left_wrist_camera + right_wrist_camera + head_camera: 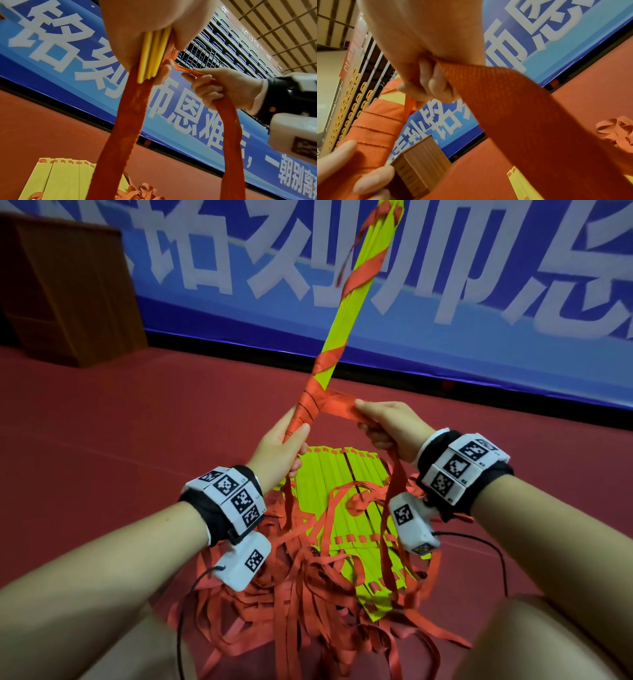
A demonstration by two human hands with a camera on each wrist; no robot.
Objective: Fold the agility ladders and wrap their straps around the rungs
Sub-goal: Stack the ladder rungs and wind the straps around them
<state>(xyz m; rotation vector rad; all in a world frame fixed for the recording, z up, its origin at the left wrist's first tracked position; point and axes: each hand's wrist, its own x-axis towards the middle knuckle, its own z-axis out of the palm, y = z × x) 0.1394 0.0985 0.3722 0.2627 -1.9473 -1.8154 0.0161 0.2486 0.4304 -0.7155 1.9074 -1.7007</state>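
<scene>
While the left hand (281, 445) grips the rungs (346, 330), the right hand (387, 422), pinching the strap (337, 402), should pull each turn taut.

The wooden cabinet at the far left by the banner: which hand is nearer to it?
Left. The left hand, gripping the rung bundle, sits on the wooden cabinet's side; the right hand, pinching the strap, is farther right.

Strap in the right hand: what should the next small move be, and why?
Probably carry the strap once more around the rung bundle. The right hand pinches it taut beside the tight lower wraps, the left hand grips the bundle's bottom, and loose strap hangs below.
</scene>
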